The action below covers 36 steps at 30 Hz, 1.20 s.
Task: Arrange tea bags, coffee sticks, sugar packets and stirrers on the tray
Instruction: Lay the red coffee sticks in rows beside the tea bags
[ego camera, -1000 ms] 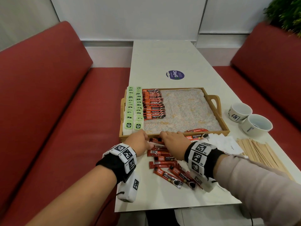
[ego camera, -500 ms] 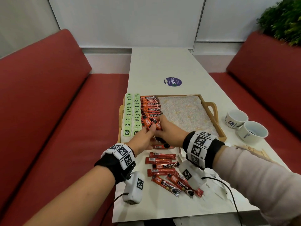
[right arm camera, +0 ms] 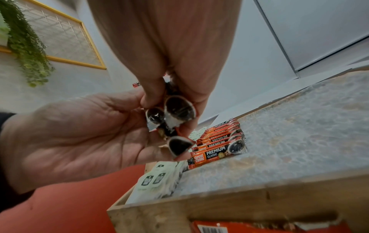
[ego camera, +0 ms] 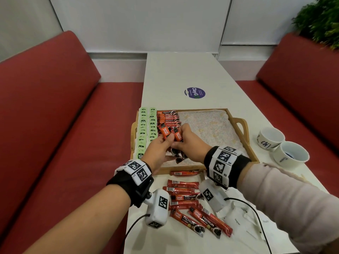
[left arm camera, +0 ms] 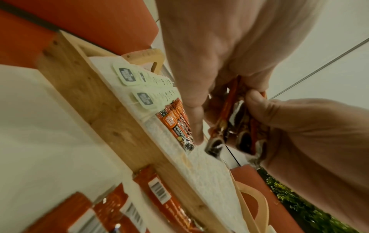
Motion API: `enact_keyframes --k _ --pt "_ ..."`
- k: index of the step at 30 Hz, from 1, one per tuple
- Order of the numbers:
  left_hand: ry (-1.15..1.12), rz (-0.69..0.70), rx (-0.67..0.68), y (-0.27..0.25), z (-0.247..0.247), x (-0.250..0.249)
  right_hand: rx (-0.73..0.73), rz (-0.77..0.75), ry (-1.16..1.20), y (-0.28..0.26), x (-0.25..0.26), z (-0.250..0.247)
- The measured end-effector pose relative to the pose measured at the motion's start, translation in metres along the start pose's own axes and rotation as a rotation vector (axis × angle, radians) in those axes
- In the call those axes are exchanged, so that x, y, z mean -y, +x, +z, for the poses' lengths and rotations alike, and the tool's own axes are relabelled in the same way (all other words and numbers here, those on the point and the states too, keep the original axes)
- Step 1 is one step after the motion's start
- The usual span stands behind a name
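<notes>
Head view: coffee sticks [ego camera: 170, 133] between both hands [ego camera: 174, 145]

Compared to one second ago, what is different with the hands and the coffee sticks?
Both hands rose from the table's near edge and now hold a bunch of coffee sticks over the tray, left hand and right hand gripping together. Tea bag rows, loose sticks and cups stayed.

How many coffee sticks [ego camera: 169, 133] the two hands share cannot be counted; fingers cover their middles. At four o'clock the stirrers [ego camera: 278, 168] lie mostly behind the right sleeve [ego camera: 286, 197]. Loose sticks at seven o'clock in the left wrist view blur.
</notes>
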<state>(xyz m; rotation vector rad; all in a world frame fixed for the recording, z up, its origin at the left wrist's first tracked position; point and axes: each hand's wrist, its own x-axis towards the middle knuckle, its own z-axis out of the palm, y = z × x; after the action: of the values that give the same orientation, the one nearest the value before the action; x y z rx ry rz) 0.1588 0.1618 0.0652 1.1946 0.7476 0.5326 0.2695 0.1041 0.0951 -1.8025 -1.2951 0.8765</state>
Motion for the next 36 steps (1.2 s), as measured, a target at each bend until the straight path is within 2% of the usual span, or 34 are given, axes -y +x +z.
enact_keyframes --k 4,8,12,16,20,25,36 --pt "0.01 0.046 -0.088 0.012 -0.003 -0.005 -0.044 0.002 -0.008 0.013 -0.001 0.0" --pt "0.039 0.063 -0.218 0.023 -0.015 -0.01 -0.1 0.076 0.079 0.025 -0.005 -0.003" --pt "0.005 0.061 -0.292 0.031 -0.028 -0.014 -0.076 0.126 -0.084 0.034 -0.012 -0.009" --pt "-0.017 0.084 -0.31 0.031 -0.034 -0.019 0.022 0.153 -0.188 0.043 -0.017 -0.011" --pt "-0.073 0.093 -0.301 0.031 -0.036 -0.024 0.105 0.126 -0.392 0.053 -0.023 -0.007" --pt "-0.011 0.097 -0.323 0.038 -0.042 -0.025 0.093 0.08 -0.581 0.062 -0.027 -0.005" --pt "-0.011 0.064 -0.331 0.052 -0.051 -0.022 0.113 0.099 -0.696 0.077 -0.029 0.012"
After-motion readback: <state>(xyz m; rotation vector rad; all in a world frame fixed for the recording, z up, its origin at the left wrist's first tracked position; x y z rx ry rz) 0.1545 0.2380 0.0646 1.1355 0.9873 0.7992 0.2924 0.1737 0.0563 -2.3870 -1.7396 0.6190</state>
